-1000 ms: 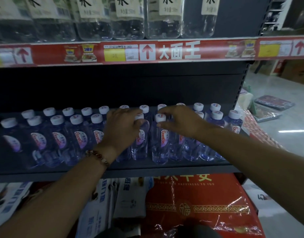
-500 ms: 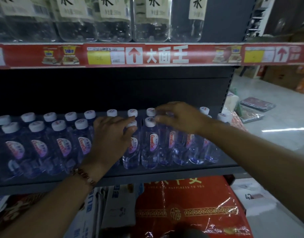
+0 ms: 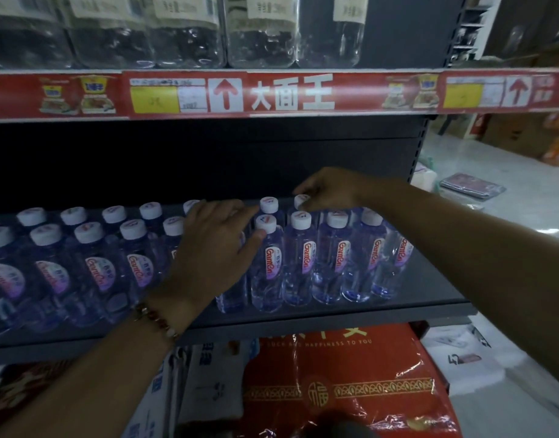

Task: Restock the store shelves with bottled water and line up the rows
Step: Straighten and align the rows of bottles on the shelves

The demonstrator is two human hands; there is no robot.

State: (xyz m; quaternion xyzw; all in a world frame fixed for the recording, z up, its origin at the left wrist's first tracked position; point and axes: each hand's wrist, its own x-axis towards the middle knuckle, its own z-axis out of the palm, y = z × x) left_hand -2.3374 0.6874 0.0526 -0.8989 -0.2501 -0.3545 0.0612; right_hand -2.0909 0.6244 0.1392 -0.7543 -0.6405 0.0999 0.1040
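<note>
Head view: small water bottles (image 3: 273, 263) stand in rows on the dark shelf (image 3: 335, 314), five front-row ones clear right of the left hand (image 3: 215, 251), which lies flat, fingers relaxed, over bottles. Right hand (image 3: 328, 191) pinches a back-row cap (image 3: 301, 200). Large bottles (image 3: 259, 30) stand above; red package (image 3: 341, 390) below.
</note>
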